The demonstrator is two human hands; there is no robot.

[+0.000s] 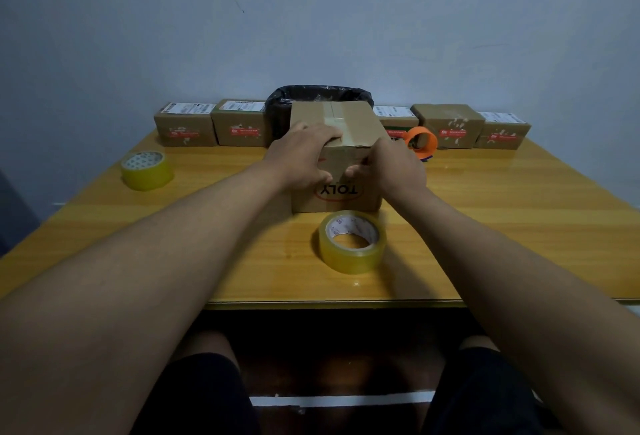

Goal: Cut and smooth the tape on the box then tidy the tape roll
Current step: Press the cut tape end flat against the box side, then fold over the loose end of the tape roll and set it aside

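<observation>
Box [337, 143] sits mid counter [502, 213], upside-down "TOLY" print on near face. Tape strip runs along top centre and over near edge; lower end hidden by hands.

L hand [301, 154] draped over box's near-left top edge, fingers flat on top, thumb down on front face. Pressing, not gripping anything.

R hand [388, 166] at near-right of front face, fingertips curled against the cardboard near L thumb. Can't tell if it's pinching tape end or just pressing; fingertips partly hidden, no cutter visible in either hand.

Tape roll [352, 242] flat on counter just in front of box, not touching hands. No visible strand from roll to box, tape is clear so hard to say.

Orange dispenser [420, 142] right of box, partly behind R hand. 2nd roll [147, 169] far left. Black-lined bin [287, 102] behind box, mostly blocked. Row of small boxes [185, 124] along wall, labels unreadable.
</observation>
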